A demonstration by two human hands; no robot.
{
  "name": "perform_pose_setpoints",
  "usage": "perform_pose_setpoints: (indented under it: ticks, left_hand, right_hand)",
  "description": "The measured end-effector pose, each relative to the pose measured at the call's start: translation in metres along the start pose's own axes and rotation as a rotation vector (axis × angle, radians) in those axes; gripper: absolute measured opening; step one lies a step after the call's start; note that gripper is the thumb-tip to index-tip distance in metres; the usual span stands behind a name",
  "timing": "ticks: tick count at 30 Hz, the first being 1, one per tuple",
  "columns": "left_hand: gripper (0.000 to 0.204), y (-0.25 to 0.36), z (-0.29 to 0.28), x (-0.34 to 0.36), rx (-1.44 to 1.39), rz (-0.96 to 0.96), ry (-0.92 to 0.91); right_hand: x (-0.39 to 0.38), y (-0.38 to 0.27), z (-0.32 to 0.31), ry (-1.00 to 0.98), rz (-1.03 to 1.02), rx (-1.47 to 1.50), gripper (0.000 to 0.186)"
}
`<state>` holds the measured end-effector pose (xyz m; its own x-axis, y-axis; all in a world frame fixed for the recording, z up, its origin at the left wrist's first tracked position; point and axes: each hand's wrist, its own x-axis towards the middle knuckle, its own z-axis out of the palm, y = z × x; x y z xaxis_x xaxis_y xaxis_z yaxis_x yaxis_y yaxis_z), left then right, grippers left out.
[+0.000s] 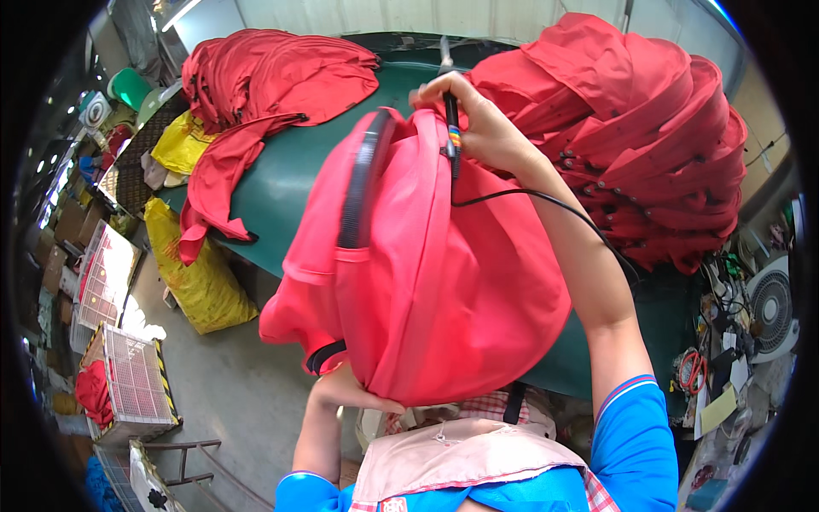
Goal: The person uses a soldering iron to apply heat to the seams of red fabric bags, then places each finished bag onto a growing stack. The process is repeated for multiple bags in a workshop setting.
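Head view: a red fabric backpack (426, 282) is held up over the near edge of the green table (290, 171), open floor to its left. Beneath it, the left hand (345, 391) grips its bottom, fingers partly hidden. At its top, the right hand (478, 124) clenches a black corded tool (451, 128).

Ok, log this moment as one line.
left hand: holds red backpack from below | right hand: presses corded black tool on top | green table
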<state>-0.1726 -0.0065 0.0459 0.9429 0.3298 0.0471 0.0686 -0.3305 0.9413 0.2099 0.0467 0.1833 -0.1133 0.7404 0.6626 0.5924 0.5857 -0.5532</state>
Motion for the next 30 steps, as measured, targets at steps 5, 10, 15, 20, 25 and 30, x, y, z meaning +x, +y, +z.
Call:
perform_pose_setpoints:
  ticks: [5, 10, 15, 20, 25, 30]
  left_hand:
    - [0.059, -0.023, -0.074, -0.013, 0.05, 0.001, 1.055]
    - [0.033, -0.049, -0.028, 0.075, -0.478, 0.409, 1.03]
    - [0.06, -0.017, 0.063, 0.135, 0.032, 0.131, 0.588]
    - [0.063, -0.017, 0.022, 0.126, -1.156, 0.311, 0.546]
    - [0.058, -0.051, 0.024, 0.106, -0.886, 0.119, 0.531]
    - [0.066, -0.033, 0.036, 0.123, -0.719, -0.051, 0.489]
  right_hand:
    - [-0.008, 0.002, -0.027, 0.466, -0.21, -0.268, 0.039]
    - [-0.006, -0.083, -0.045, 0.94, -0.343, -0.402, 0.042]
    - [-0.017, -0.114, -0.002, 0.728, -0.301, -0.527, 0.051]
    - [-0.05, -0.046, 0.017, 0.621, -0.178, -0.616, 0.049]
    - [-0.057, 0.003, 0.058, 0.637, -0.097, -0.43, 0.043]
    - [-0.06, -0.047, 0.064, 0.41, -0.183, -0.198, 0.04]
